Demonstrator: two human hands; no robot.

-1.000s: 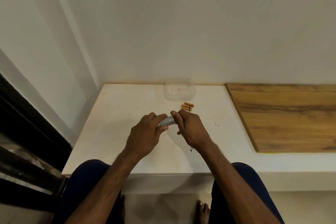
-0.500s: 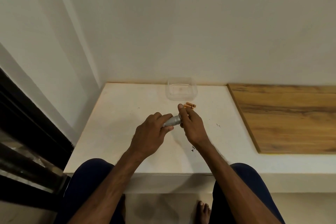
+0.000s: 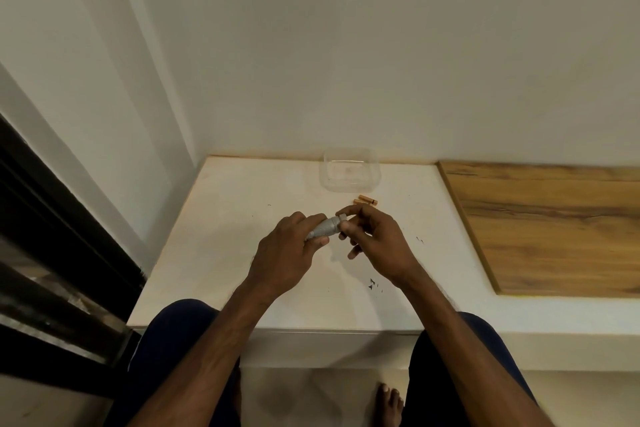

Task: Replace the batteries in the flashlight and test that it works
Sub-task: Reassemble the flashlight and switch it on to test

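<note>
Our left grip [image 3: 287,253] clasps the flashlight [image 3: 323,227] over the desk [image 3: 225,218]; our right grip [image 3: 377,243] pinches its end. Batteries [image 3: 366,199] lie near the far edge.

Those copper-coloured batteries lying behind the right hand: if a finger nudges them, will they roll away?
Probably yes: the batteries are small round cylinders lying on their sides on the smooth table, so a sideways nudge should roll them. Being so small, they are likely light and easy to scatter. The clear container just behind might stop a roll that way.
</note>
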